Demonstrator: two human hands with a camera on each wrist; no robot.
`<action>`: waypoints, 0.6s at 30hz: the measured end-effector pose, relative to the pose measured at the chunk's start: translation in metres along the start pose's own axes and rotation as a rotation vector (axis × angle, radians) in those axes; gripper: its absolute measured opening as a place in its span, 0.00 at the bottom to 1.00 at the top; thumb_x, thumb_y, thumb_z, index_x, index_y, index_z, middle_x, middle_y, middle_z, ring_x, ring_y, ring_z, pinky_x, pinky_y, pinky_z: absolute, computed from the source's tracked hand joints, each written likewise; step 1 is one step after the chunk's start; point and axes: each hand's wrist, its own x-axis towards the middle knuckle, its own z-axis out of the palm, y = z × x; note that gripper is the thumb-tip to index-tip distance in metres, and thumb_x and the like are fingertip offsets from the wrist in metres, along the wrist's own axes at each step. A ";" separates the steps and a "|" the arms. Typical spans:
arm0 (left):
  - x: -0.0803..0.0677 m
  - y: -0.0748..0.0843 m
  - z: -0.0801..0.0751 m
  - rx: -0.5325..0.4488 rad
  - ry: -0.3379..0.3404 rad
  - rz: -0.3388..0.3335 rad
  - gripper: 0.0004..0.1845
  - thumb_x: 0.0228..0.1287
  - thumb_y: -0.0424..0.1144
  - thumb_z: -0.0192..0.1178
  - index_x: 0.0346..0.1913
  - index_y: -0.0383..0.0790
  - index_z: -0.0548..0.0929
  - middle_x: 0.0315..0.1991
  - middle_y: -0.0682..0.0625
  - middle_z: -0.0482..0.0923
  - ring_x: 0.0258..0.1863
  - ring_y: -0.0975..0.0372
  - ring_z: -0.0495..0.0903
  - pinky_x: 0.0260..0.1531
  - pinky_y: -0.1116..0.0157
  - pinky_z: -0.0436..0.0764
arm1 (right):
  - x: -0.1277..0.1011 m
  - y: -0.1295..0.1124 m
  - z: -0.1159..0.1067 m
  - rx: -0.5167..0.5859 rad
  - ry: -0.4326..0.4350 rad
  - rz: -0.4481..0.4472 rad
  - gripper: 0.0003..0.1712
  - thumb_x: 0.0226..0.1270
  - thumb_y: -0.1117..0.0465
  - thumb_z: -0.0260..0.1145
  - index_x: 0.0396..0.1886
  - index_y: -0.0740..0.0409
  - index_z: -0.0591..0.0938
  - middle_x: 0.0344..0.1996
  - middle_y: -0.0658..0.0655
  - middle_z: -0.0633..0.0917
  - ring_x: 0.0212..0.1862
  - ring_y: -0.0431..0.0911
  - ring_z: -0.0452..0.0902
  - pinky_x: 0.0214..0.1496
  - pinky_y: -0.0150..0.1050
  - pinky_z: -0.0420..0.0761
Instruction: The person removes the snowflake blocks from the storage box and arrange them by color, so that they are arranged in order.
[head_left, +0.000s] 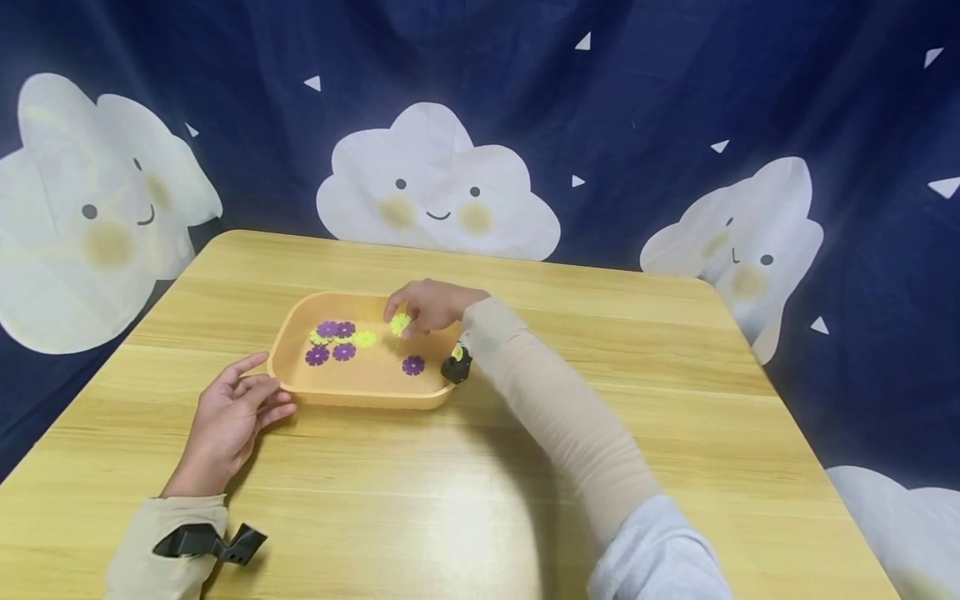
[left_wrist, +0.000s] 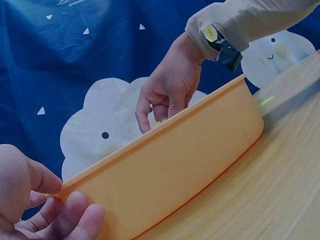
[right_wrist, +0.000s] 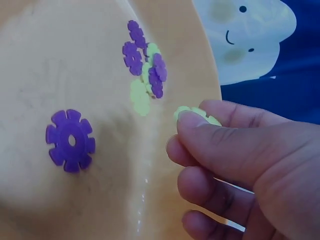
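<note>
An orange plastic tray (head_left: 360,398) with low walls stands on the table. My left hand (head_left: 234,417) grips its left end, with the thumb at the rim and fingers against the outer wall in the left wrist view. Over the tray's back right part, my right hand (head_left: 433,307) pinches a yellow-green snowflake disc (right_wrist: 192,114) between thumb and index finger. One purple snowflake disc (right_wrist: 71,141) lies alone on the tray floor near that hand. Several purple discs (head_left: 343,352) and yellow-green discs (head_left: 365,339) are grouped, partly overlapping, in the tray's left half.
The wooden table (head_left: 600,350) extends around the tray. Beyond the tray in the left wrist view, a small yellow-green piece (left_wrist: 268,101) shows on the table. Behind hangs a dark blue cloth (head_left: 637,75) with white smiling clouds. Each sleeve carries a black strap or device (head_left: 456,365).
</note>
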 end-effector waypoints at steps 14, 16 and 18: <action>-0.001 0.000 -0.001 -0.003 -0.003 -0.001 0.22 0.69 0.31 0.58 0.63 0.43 0.66 0.36 0.48 0.77 0.30 0.62 0.84 0.34 0.66 0.87 | -0.023 0.008 -0.012 -0.070 0.112 -0.021 0.23 0.66 0.62 0.67 0.61 0.55 0.77 0.29 0.52 0.81 0.29 0.41 0.73 0.39 0.32 0.77; -0.001 0.000 -0.001 0.000 -0.007 0.001 0.22 0.69 0.31 0.57 0.63 0.43 0.66 0.37 0.48 0.77 0.30 0.62 0.84 0.34 0.66 0.87 | -0.027 0.011 -0.013 -0.057 0.130 -0.009 0.23 0.66 0.62 0.68 0.60 0.55 0.77 0.27 0.53 0.79 0.29 0.42 0.72 0.38 0.33 0.77; 0.000 0.000 -0.001 0.000 -0.009 0.000 0.22 0.69 0.30 0.57 0.63 0.44 0.66 0.37 0.48 0.77 0.30 0.62 0.84 0.34 0.66 0.87 | -0.030 0.014 -0.015 -0.052 0.149 0.006 0.23 0.65 0.62 0.68 0.60 0.55 0.78 0.30 0.52 0.79 0.32 0.41 0.72 0.40 0.32 0.77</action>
